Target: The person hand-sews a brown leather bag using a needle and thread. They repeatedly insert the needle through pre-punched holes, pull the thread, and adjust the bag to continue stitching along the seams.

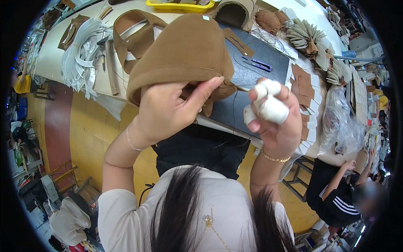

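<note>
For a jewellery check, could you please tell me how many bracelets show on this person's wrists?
2: a thin bracelet just below the left hand and a gold bracelet just below the right hand.

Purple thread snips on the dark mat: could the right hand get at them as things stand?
Probably yes: the purple thread snips lie uncovered just beyond the right hand, though its white-wrapped fingers might grip clumsily.

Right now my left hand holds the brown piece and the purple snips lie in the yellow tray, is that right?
Not quite: the purple snips lie on the dark mat, as the head view shows. Your left hand does hold the brown piece.
</note>
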Tool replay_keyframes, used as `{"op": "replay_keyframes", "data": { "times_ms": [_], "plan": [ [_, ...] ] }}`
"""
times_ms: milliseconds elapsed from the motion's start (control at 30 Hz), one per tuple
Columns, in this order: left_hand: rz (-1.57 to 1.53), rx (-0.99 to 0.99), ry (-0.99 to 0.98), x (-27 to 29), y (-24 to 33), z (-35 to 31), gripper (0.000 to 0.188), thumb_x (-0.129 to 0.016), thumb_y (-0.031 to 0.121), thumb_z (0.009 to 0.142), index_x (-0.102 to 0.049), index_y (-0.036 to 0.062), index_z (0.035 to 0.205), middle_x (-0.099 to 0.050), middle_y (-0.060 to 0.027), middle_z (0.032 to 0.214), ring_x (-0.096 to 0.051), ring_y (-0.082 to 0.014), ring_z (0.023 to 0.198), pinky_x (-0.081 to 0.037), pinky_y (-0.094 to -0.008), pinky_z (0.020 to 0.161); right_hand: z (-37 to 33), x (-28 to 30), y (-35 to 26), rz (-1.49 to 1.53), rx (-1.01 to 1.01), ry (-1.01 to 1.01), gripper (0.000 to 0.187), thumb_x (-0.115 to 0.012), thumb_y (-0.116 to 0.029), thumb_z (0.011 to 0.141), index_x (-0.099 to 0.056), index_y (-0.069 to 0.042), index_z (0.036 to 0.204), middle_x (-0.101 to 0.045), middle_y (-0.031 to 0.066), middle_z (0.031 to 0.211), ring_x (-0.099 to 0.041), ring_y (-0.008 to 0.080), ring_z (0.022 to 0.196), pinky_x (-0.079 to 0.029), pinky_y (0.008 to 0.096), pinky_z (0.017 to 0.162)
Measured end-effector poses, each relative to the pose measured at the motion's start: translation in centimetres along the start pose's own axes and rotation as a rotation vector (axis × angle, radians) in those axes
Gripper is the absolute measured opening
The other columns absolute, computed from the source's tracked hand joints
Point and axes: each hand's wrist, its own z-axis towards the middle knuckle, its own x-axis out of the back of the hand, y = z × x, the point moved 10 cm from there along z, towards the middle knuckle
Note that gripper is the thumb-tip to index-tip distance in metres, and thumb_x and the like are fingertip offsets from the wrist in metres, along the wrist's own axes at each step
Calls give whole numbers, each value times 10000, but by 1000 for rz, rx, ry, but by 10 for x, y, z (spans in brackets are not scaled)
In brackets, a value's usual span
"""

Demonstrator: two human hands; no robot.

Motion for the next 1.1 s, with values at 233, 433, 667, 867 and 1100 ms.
{"op": "replay_keyframes", "data": {
  "times_ms": [233, 433, 667, 867, 1100],
  "plan": [
    [-441, 457, -64, -9, -37, -3, 252, -702, 178, 873, -664, -33, 1005, -680, -44, 819, -604, -48, 647, -505, -202, 507, 27, 8, -16, 61, 21, -121, 308, -533, -92, 891, -556, 112, 1121, -640, 167, 1050, -334, 17, 433, -515, 261, 550],
    [-584, 607, -188, -22, -45, -4, 341, -718, 252, 858, -648, -22, 1047, -677, -36, 880, -605, -41, 661, -505, -182, 505, 54, 13, -16, -265, -8, -105, 276, -561, -143, 895, -610, 61, 1075, -634, 47, 877, -457, 24, 592, -491, 231, 610],
    [-658, 702, -341, -39, -45, -11, 390, -744, 288, 829, -645, -3, 1069, -675, -14, 834, -600, -33, 640, -484, -166, 482, 87, 11, -4, -790, -116, -390, 314, -532, -197, 948, -575, 29, 1162, -638, 52, 964, -451, 50, 647, -478, 261, 749],
    [-728, 727, -351, -36, -41, -13, 426, -709, 227, 834, -588, -36, 1148, -669, -47, 847, -603, -46, 594, -467, -157, 432, 90, 51, 25, -438, -174, -169, 301, -560, -170, 947, -534, -26, 1211, -615, 56, 1065, -563, 103, 870, -494, 284, 811],
    [-674, 716, -361, -34, -35, -10, 386, -699, 319, 857, -648, -7, 1058, -658, -6, 795, -540, -10, 538, -424, -155, 390, 35, 26, 74, -341, -189, -299, 461, -730, -133, 804, -570, 0, 1215, -634, 92, 1158, -571, 114, 1037, -475, 294, 901]
  ]
}}
